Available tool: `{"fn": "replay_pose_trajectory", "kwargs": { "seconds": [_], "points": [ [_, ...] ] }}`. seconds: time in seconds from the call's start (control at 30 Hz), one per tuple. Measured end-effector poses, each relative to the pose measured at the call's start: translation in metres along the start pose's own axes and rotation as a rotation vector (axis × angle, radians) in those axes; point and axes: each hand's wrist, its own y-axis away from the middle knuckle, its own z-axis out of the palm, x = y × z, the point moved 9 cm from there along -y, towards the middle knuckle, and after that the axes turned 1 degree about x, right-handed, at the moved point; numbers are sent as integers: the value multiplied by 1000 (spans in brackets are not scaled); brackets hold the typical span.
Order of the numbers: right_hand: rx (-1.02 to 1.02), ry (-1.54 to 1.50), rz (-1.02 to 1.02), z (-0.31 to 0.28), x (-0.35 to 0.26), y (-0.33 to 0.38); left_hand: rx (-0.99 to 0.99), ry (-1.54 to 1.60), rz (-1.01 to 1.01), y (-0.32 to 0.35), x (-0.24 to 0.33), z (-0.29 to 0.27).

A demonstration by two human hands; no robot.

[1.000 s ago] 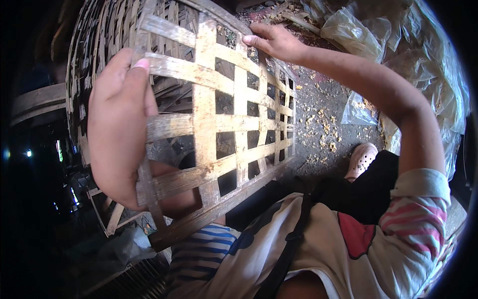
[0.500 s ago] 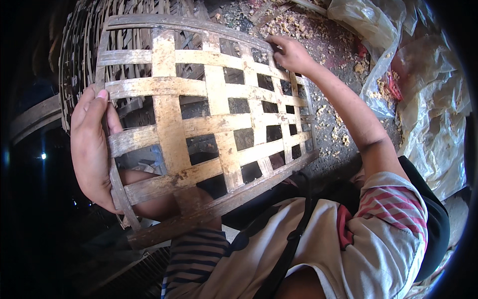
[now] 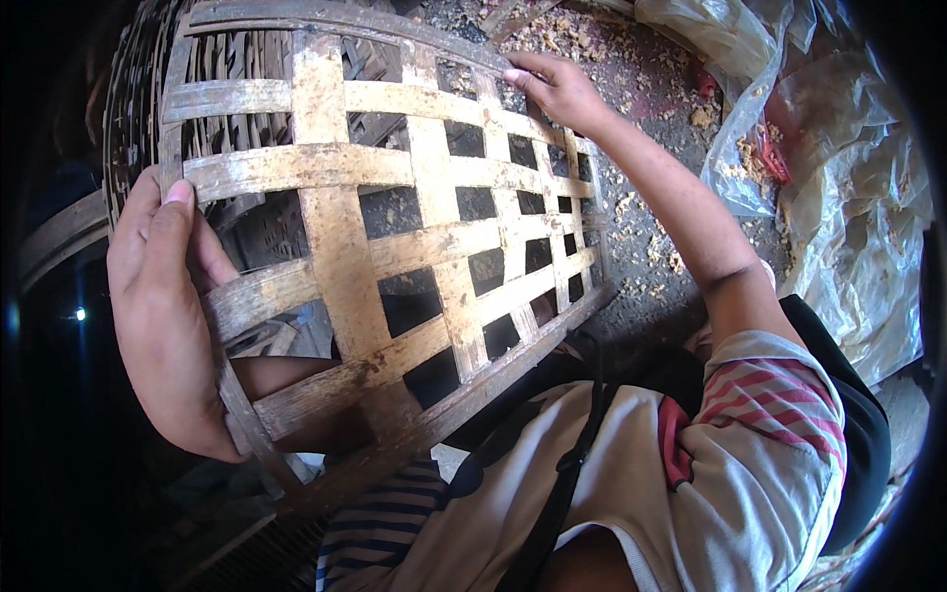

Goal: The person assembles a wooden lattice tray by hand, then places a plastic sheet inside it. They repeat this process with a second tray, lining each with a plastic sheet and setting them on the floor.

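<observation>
Rack [image 3: 434, 242], rectangular, woven from flat tan bamboo strips, is slanting across the frame's upper left and centre; left hand [image 3: 163, 296] and right hand [image 3: 557, 91] are pinching its left and upper rims between fingers. Grip is appearing complete; anything remaining is not showing.

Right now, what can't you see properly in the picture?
All in the head view:
Left forearm: partly hidden by the woven rack.
Right hand: some fingers are hidden by the hand itself.
Slatted pile: partly covered by the rack.
Clear plastic sheet: cut off at the top edge.
Yellowish crumbs: too small to tell what they are.
</observation>
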Motion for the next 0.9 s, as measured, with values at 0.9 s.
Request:
{"fn": "replay_pose_trajectory", "kwargs": {
  "seconds": [0.9],
  "points": [
    [414, 76, 398, -10, 84, 101, -64, -94, -28, 4, -11, -1]
  ]
}}
